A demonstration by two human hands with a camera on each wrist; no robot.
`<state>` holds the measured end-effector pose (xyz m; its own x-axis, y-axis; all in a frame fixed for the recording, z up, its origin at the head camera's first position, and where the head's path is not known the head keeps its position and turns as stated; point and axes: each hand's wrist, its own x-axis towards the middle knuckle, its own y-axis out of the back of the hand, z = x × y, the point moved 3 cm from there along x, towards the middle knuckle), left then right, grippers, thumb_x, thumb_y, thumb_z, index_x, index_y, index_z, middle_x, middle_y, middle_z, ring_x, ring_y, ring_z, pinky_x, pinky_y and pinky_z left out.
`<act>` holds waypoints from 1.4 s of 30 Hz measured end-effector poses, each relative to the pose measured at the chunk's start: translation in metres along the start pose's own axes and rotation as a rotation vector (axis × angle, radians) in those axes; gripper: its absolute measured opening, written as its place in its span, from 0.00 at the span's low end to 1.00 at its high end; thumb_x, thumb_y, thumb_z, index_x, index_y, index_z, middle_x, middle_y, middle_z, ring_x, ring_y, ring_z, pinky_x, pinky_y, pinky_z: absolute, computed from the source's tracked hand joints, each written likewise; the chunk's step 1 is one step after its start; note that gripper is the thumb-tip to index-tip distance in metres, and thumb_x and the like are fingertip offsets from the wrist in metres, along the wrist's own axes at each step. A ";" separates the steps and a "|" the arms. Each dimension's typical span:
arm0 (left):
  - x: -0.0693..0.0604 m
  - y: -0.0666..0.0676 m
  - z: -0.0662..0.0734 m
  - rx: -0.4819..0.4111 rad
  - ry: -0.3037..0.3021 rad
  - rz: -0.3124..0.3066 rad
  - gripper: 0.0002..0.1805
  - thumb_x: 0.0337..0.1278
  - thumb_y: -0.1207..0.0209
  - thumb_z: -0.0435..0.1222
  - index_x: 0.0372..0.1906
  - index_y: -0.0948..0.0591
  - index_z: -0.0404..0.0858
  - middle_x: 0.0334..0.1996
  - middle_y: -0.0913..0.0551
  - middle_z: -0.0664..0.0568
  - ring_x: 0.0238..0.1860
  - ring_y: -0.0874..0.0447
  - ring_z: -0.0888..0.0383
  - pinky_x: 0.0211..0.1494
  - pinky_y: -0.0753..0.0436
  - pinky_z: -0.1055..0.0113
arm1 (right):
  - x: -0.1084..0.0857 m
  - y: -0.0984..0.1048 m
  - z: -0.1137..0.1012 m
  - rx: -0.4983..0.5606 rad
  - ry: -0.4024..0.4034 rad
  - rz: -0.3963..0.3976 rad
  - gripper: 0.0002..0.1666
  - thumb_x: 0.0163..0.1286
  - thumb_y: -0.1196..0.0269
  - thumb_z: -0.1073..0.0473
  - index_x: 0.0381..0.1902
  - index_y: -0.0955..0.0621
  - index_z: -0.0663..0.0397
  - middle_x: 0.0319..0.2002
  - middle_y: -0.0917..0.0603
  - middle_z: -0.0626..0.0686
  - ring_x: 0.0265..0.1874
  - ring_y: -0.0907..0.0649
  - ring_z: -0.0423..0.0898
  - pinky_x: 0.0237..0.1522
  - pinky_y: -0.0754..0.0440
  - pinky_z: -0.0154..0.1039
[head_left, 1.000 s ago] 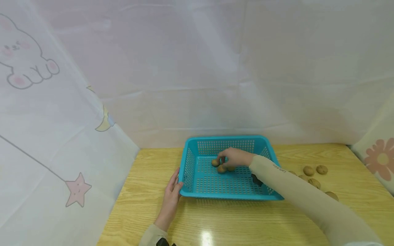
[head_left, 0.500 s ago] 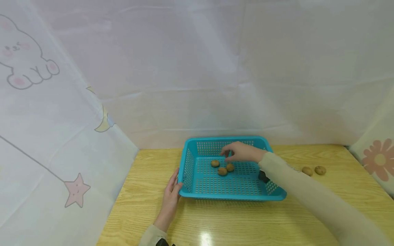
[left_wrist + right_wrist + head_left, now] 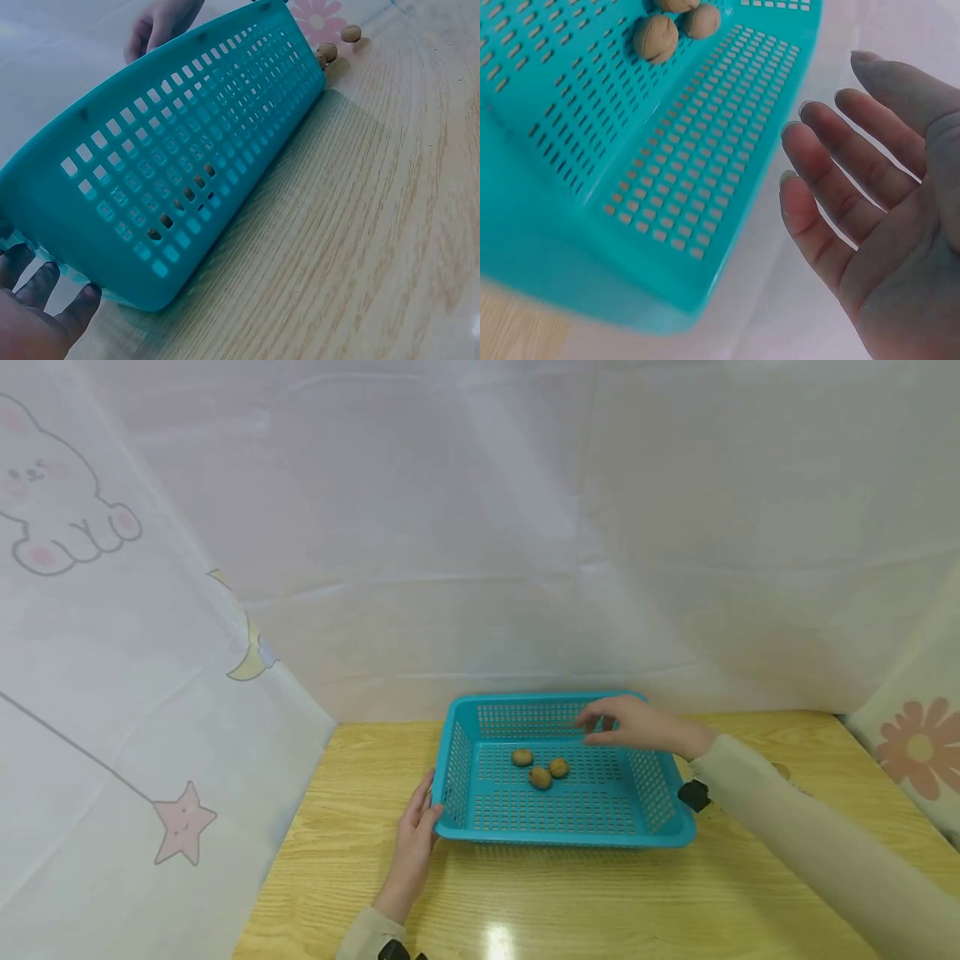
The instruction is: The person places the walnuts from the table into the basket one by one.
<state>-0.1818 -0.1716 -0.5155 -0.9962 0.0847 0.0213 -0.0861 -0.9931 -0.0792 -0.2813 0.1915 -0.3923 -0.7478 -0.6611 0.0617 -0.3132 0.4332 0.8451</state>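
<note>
A turquoise plastic basket point(image 3: 562, 839) with slotted walls stands on the wooden table. On its floor lie three walnuts point(image 3: 540, 777), also visible as walnuts point(image 3: 656, 39) in the right wrist view. At the basket's left end, my left hand point(image 3: 412, 843) holds the rim near the front corner, thumb at the edge and fingers point(image 3: 81, 309) against the outer end wall. My right hand point(image 3: 637, 724) hovers over the basket's right back part. Its fingers point(image 3: 829, 217) are spread, relaxed and hold nothing; no contact with the basket shows.
More walnuts point(image 3: 350, 34) lie on the table beyond the basket's right end, mostly hidden by my right sleeve point(image 3: 810, 835) in the head view. Behind the table point(image 3: 360, 802) hangs a pale printed cloth point(image 3: 525, 568).
My right hand has left the walnuts in the basket, rising and moving right toward its right end. The three walnuts lie uncovered. My left hand stays at the rim.
</note>
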 end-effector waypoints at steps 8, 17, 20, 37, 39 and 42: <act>0.000 0.002 0.000 0.005 -0.002 0.004 0.34 0.81 0.53 0.36 0.85 0.47 0.40 0.83 0.47 0.41 0.80 0.43 0.39 0.74 0.28 0.49 | -0.036 0.015 0.012 -0.010 -0.022 0.041 0.19 0.75 0.33 0.54 0.59 0.16 0.54 0.52 0.13 0.51 0.39 0.17 0.40 0.37 0.17 0.38; 0.001 0.003 0.000 0.009 -0.003 -0.004 0.34 0.81 0.54 0.37 0.85 0.48 0.40 0.83 0.47 0.42 0.80 0.44 0.40 0.75 0.29 0.50 | -0.078 0.022 0.028 0.001 -0.051 0.107 0.17 0.72 0.31 0.59 0.56 0.15 0.60 0.50 0.12 0.53 0.40 0.18 0.36 0.34 0.18 0.34; 0.001 0.003 -0.001 0.004 0.001 -0.002 0.34 0.81 0.54 0.36 0.85 0.48 0.40 0.83 0.46 0.42 0.80 0.43 0.40 0.74 0.28 0.51 | -0.093 0.023 0.034 -0.008 -0.086 0.123 0.18 0.72 0.31 0.60 0.56 0.15 0.59 0.51 0.13 0.52 0.40 0.18 0.36 0.34 0.18 0.34; 0.001 0.002 0.000 -0.007 0.000 0.000 0.34 0.81 0.54 0.36 0.85 0.48 0.41 0.83 0.46 0.42 0.80 0.43 0.40 0.74 0.29 0.50 | -0.179 0.018 0.087 -0.115 -0.192 0.253 0.15 0.70 0.30 0.61 0.54 0.15 0.54 0.46 0.14 0.46 0.37 0.21 0.26 0.32 0.19 0.34; 0.001 0.002 -0.001 -0.006 -0.003 0.000 0.34 0.81 0.53 0.36 0.85 0.47 0.41 0.82 0.46 0.42 0.80 0.43 0.40 0.74 0.28 0.51 | -0.189 0.016 0.094 -0.124 -0.211 0.253 0.15 0.70 0.30 0.62 0.53 0.15 0.55 0.45 0.14 0.46 0.37 0.22 0.26 0.31 0.19 0.34; 0.002 0.001 -0.001 -0.002 -0.009 0.001 0.34 0.80 0.53 0.36 0.85 0.46 0.42 0.82 0.45 0.42 0.79 0.41 0.40 0.73 0.26 0.52 | -0.203 0.011 0.102 -0.116 -0.274 0.222 0.16 0.71 0.31 0.61 0.55 0.15 0.59 0.46 0.13 0.51 0.36 0.22 0.26 0.30 0.19 0.34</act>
<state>-0.1834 -0.1719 -0.5164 -0.9961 0.0828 0.0303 -0.0850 -0.9931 -0.0813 -0.1930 0.3928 -0.4496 -0.9239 -0.3635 0.1194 -0.0688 0.4648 0.8828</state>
